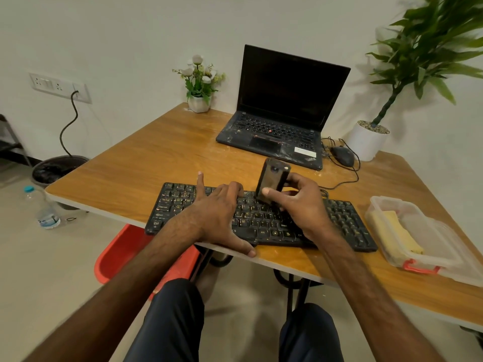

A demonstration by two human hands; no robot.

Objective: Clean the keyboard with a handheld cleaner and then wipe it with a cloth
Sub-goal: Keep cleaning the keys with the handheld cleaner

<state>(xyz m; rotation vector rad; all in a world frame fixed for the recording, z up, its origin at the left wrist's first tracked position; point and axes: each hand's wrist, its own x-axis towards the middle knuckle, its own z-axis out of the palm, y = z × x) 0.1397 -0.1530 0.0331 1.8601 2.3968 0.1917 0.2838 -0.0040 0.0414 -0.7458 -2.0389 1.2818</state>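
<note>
Far L on wall: socket strip [58, 86] w/ black cable plugged in, trailing down to dark bin [58, 168] on floor. Nearer, clear water bottle [44, 210] w/ blue cap on floor; red plastic seat [122, 252] partly under near-L side of wooden table [156, 152]. At far table edge, small white pot of white flowers [200, 84]. Black keyboard [261, 220] along near table edge. L hand [217, 212] flat on L-centre keys, fingers straight & spread, grasping nothing; index reaching past kbd's far edge, thumb past its near edge onto table rim. Just R of that, handheld cleaner [271, 181]: dark boxy unit, upright w/ slight tilt, lower end down at top key rows approx. mid-kbd; contact w/ keys not clear. R hand [303, 205] wrapped round it, thumb on near face, fingers curled behind, wrist above R-centre keys. Behind, open black laptop [282, 108], screen dark, dusty; wired mouse [342, 155] just R of it; then white pot w/ tall green plant [368, 139] at far-R table edge. Near R, beside kbd's R end: clear plastic container [444, 246] w/ orange-red latch, yellow cloth [394, 231] inside, well apart from both hands.
</note>
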